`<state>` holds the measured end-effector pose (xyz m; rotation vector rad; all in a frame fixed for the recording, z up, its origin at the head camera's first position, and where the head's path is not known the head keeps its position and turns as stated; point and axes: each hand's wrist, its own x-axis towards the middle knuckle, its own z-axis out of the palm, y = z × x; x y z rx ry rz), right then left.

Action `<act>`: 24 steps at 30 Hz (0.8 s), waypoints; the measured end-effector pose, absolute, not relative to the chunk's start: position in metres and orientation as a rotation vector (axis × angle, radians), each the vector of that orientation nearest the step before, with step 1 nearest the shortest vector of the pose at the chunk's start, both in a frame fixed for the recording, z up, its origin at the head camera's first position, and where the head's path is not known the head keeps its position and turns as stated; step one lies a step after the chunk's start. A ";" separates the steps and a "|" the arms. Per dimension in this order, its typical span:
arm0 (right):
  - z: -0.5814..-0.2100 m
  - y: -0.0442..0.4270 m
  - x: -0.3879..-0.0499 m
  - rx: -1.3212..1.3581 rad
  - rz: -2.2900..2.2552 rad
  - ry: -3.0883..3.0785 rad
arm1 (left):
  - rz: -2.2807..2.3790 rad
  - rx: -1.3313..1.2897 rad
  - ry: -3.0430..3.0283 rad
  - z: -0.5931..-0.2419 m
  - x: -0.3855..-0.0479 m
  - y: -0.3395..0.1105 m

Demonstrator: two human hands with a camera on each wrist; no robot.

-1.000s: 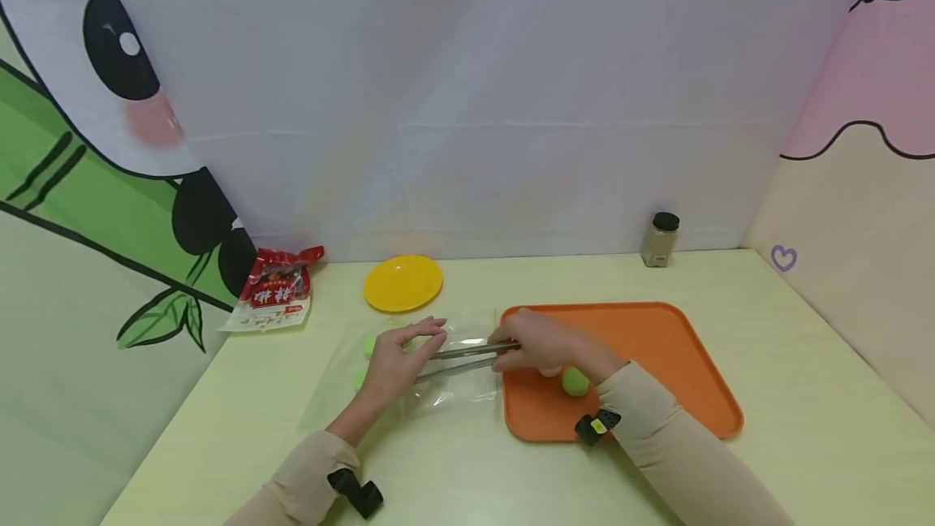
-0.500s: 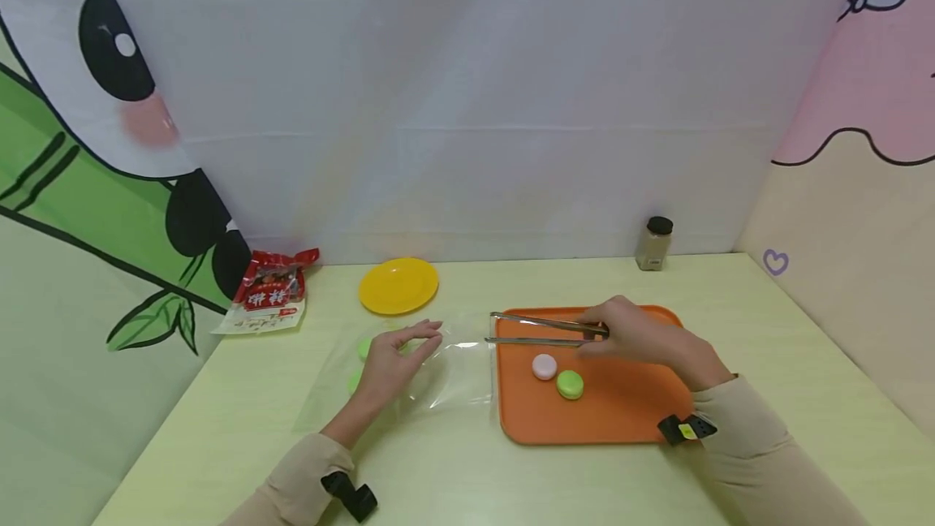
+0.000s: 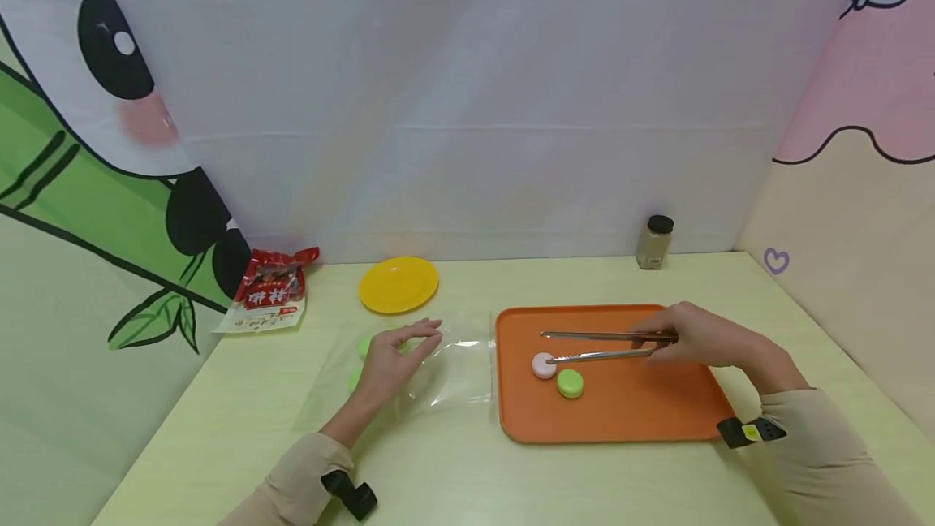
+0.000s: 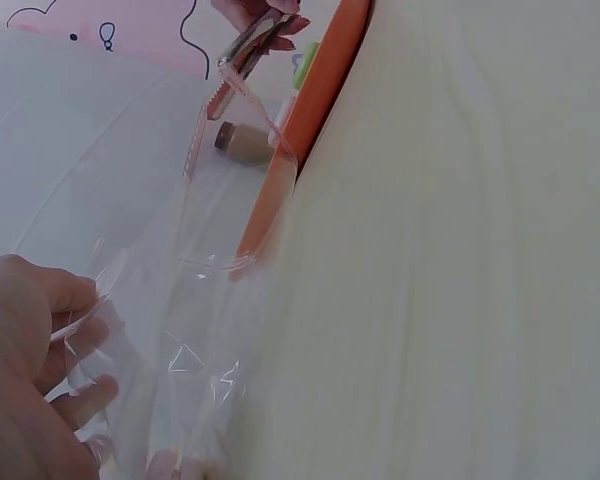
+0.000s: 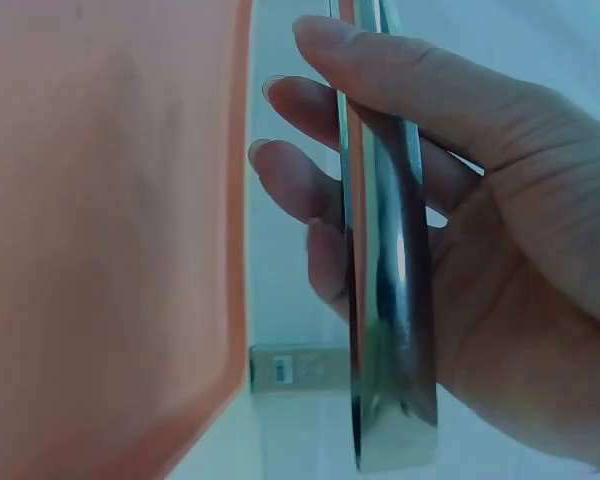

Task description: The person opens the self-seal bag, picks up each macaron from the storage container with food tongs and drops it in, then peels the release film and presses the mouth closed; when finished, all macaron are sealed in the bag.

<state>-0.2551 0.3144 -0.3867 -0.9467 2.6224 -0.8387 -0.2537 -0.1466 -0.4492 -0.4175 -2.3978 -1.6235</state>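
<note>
My left hand (image 3: 390, 364) pinches the upper layer of a clear plastic bag (image 3: 463, 372), and the bag's mouth stands parted in the left wrist view. Green macarons (image 3: 365, 346) show through the bag, partly hidden behind that hand. My right hand (image 3: 704, 343) grips metal tongs (image 5: 390, 250), seen closely in the right wrist view. Their arms are spread over the orange tray (image 3: 628, 416), with nothing visibly held between them. One tip is at the pink macaron (image 3: 543, 365); I cannot tell whether they touch. A green macaron (image 3: 570, 384) lies beside it on the tray.
Behind the bag is a yellow plate (image 3: 398, 285). A red and white food packet (image 3: 270, 291) leans at the back left. Toward the back right stands a spice jar (image 3: 654, 243) with a black lid. A printed cloth backdrop rises behind the table.
My right hand has drawn the tongs rightward out of the bag's mouth, then over the tray to the pink macaron. My left hand stays at the bag.
</note>
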 end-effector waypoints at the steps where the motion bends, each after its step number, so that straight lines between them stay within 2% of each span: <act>1: -0.389 0.318 -0.256 -0.930 -0.862 2.609 | -1.622 -0.419 -2.396 -0.449 -0.254 -0.147; 6: -0.399 0.329 -0.262 -0.860 -0.943 2.576 | -1.633 -0.423 -2.392 -0.449 -0.254 -0.147; 13: -0.408 0.345 -0.265 -0.896 -0.955 2.558 | -1.647 -0.380 -2.419 -0.445 -0.251 -0.144; 19: -0.411 0.346 -0.267 -0.899 -0.900 2.599 | -1.637 -0.349 -2.439 -0.436 -0.246 -0.141; 24: -0.414 0.343 -0.268 -0.834 -0.853 2.642 | -1.643 -0.356 -2.436 -0.444 -0.250 -0.144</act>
